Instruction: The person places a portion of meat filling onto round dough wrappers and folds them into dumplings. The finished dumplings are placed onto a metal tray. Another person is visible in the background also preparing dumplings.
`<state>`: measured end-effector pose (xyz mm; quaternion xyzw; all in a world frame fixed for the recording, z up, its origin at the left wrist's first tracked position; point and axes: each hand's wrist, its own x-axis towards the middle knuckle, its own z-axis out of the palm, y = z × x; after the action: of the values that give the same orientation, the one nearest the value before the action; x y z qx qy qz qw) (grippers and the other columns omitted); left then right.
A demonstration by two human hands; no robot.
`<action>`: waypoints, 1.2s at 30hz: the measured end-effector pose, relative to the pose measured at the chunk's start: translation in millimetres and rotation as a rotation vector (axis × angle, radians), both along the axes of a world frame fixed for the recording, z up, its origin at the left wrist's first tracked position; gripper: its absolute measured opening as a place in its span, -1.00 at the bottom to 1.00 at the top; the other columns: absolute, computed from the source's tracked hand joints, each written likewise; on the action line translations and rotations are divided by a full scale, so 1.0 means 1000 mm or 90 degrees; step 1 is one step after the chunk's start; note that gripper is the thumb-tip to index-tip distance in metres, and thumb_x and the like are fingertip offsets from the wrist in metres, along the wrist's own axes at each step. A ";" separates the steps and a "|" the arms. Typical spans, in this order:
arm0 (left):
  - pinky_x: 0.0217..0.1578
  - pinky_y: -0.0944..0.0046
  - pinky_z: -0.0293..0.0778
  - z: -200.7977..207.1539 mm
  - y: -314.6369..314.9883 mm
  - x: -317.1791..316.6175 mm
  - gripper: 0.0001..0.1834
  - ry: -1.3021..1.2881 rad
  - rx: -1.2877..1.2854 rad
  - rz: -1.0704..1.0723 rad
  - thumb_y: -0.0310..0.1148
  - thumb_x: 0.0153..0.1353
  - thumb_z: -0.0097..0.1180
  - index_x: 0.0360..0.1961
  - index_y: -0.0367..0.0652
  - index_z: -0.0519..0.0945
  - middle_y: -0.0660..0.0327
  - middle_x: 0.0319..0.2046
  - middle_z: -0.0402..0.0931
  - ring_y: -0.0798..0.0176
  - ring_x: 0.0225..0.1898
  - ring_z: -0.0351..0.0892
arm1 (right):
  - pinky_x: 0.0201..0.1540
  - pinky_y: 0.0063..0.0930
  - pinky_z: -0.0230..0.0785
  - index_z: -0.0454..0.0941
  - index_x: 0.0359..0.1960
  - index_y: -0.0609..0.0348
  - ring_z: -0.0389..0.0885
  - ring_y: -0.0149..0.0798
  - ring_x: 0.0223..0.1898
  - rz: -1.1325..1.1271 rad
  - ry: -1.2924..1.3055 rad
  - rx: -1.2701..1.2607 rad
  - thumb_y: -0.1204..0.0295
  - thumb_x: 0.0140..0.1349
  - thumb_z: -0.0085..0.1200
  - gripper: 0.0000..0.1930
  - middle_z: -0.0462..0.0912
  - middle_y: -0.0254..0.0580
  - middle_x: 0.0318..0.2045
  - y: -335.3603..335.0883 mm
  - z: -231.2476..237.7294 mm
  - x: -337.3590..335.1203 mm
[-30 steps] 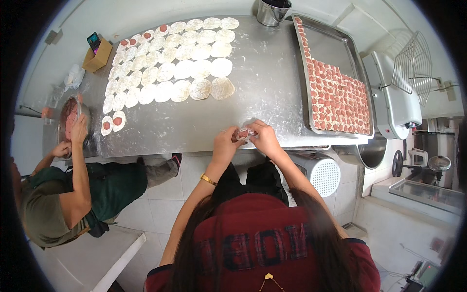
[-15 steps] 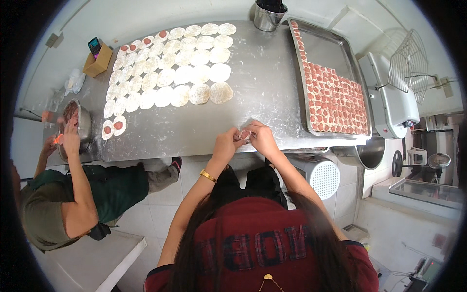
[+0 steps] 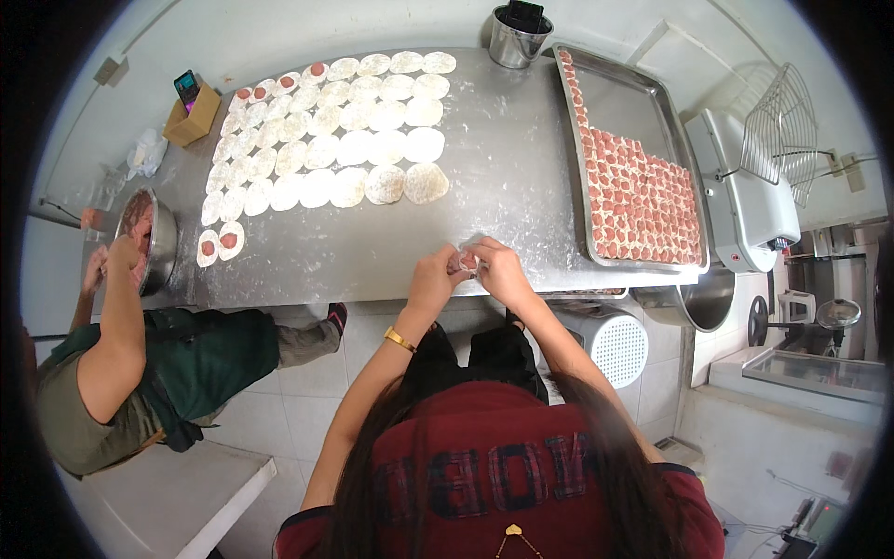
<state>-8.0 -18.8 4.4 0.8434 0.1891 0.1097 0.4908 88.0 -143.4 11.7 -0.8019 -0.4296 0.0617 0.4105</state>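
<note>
A person stands at a steel table [image 3: 368, 250], both bare hands just above its near edge. Between them, near the middle of the view, is a small dumpling [image 3: 468, 262], its wrapper gathered around pink meat. The left hand [image 3: 434, 279], at its 8 o'clock, and the right hand [image 3: 500, 272], at its 4 o'clock, both grasp it, fingertips pinching the rim. A second ago the wrapper spread wider; now it is drawn in closer, while the hands have barely moved.

From the dumpling, rows of pale wrappers [image 3: 318, 188] lie toward 10 to 11 o'clock; six carry meat, as before. A tray [image 3: 629, 93] at 2 o'clock holds many open-topped dumplings [image 3: 643, 205], its filled area unchanged.

At 9 o'clock a co-worker [image 3: 93, 410] has one hand [image 3: 121, 253] at a bowl [image 3: 166, 244] of meat; that arm has swung leftward since half a second ago. I cannot tell how its fingers are set.
</note>
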 end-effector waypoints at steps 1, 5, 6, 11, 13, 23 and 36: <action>-0.37 0.20 0.51 0.000 0.000 0.000 -0.69 -0.006 -0.009 -0.001 -0.49 -0.09 0.35 -0.32 -0.27 0.49 0.04 -0.51 0.57 0.06 -0.42 0.63 | -0.28 -0.24 0.45 0.62 -0.35 0.23 0.59 0.02 -0.34 -0.011 0.008 0.005 0.73 -0.15 0.08 -0.73 0.58 -0.06 -0.36 -0.001 0.001 0.000; -0.37 0.20 0.51 -0.002 -0.001 0.001 -0.69 -0.025 -0.048 0.019 -0.48 -0.08 0.35 -0.33 -0.28 0.48 0.01 -0.49 0.59 0.05 -0.41 0.64 | -0.21 -0.20 0.44 0.61 -0.28 0.24 0.57 0.07 -0.26 -0.006 0.041 -0.054 0.74 -0.12 0.03 -0.69 0.58 -0.02 -0.32 -0.003 0.004 0.000; -0.37 0.19 0.51 -0.002 0.000 0.002 -0.68 -0.019 -0.033 0.019 -0.49 -0.09 0.35 -0.32 -0.28 0.48 0.01 -0.49 0.59 0.05 -0.42 0.63 | -0.20 -0.19 0.45 0.60 -0.27 0.25 0.57 0.08 -0.25 0.003 0.042 -0.055 0.74 -0.12 0.02 -0.68 0.58 -0.01 -0.31 -0.001 0.004 0.002; -0.35 0.15 0.50 -0.003 0.004 0.002 -0.67 0.022 -0.016 -0.008 -0.50 -0.10 0.35 -0.28 -0.28 0.51 0.00 -0.47 0.59 0.03 -0.40 0.63 | -0.27 -0.29 0.46 0.62 -0.24 0.22 0.60 0.00 -0.33 -0.015 -0.044 0.048 0.75 -0.16 0.06 -0.63 0.59 -0.06 -0.35 0.002 0.001 0.008; -0.34 0.13 0.50 -0.003 0.004 0.001 -0.66 -0.003 -0.006 0.016 -0.50 -0.10 0.35 -0.27 -0.28 0.51 0.00 -0.46 0.58 0.02 -0.38 0.62 | -0.27 -0.29 0.46 0.62 -0.24 0.22 0.60 0.00 -0.32 -0.049 -0.022 -0.014 0.76 -0.16 0.04 -0.63 0.60 -0.06 -0.35 -0.001 0.001 0.007; -0.33 0.18 0.52 -0.007 0.002 0.001 -0.69 -0.022 -0.033 0.011 -0.55 -0.06 0.29 -0.24 -0.27 0.53 -0.01 -0.29 0.55 0.05 -0.33 0.62 | -0.19 -0.21 0.46 0.61 -0.28 0.26 0.59 0.09 -0.27 -0.061 0.018 -0.058 0.74 -0.14 0.02 -0.67 0.58 -0.01 -0.32 -0.001 0.006 0.004; -0.37 0.12 0.47 -0.009 0.003 0.008 -0.71 -0.040 -0.011 0.011 -0.45 -0.05 0.33 -0.31 -0.25 0.51 -0.01 -0.44 0.55 -0.01 -0.38 0.60 | -0.22 -0.23 0.45 0.60 -0.22 0.24 0.59 0.05 -0.29 -0.066 0.049 -0.031 0.77 -0.15 0.01 -0.62 0.58 -0.02 -0.31 0.002 0.006 0.003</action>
<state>0.4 -15.7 -5.0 0.8335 0.1818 0.1386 0.5031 91.1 -141.6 18.2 -0.8300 -0.3693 0.0817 0.4099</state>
